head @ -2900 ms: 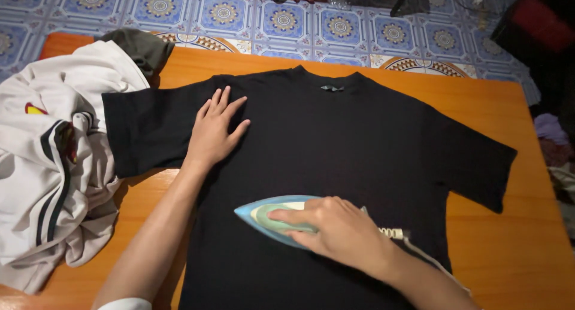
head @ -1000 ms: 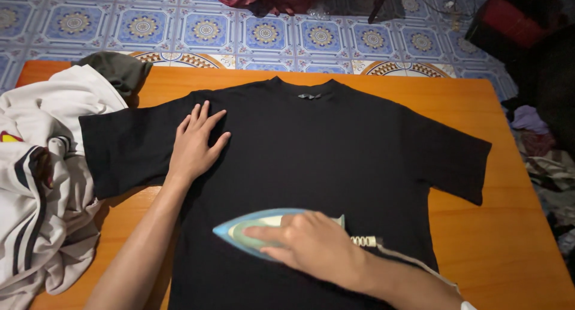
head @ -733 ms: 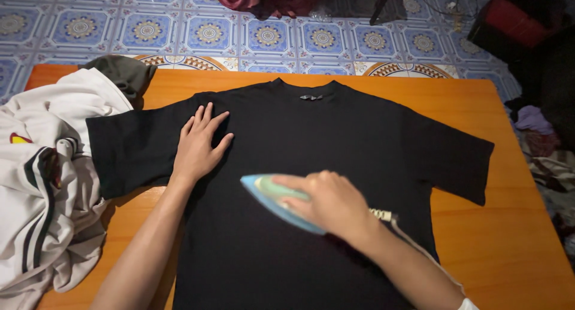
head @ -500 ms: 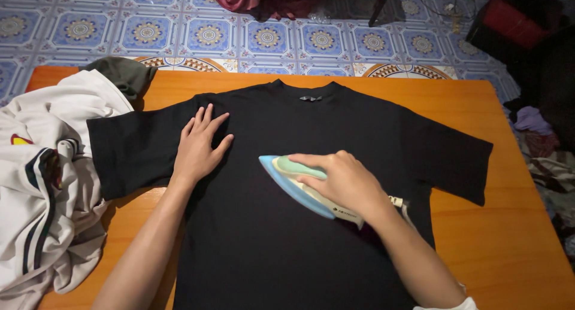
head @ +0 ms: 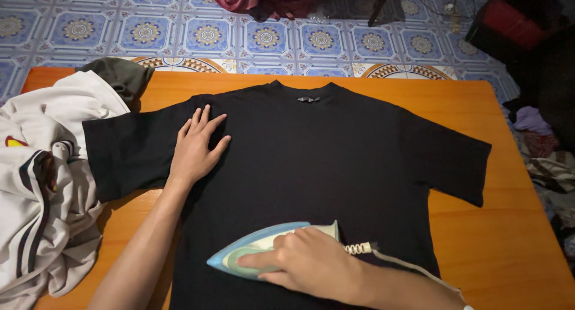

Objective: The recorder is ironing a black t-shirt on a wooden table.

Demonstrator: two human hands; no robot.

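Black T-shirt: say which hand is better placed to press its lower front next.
Right. The right hand already grips the iron on the black T-shirt; the left hand lies flat near the shoulder.

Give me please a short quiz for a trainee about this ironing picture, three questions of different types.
1. True or false: the left hand lies flat on the black T-shirt.
2. The right hand grips: A) the iron B) the white clothes C) the table.
3. Fill in: the iron's tip points to the person's ____.

Key: 1 true; 2 A; 3 left.
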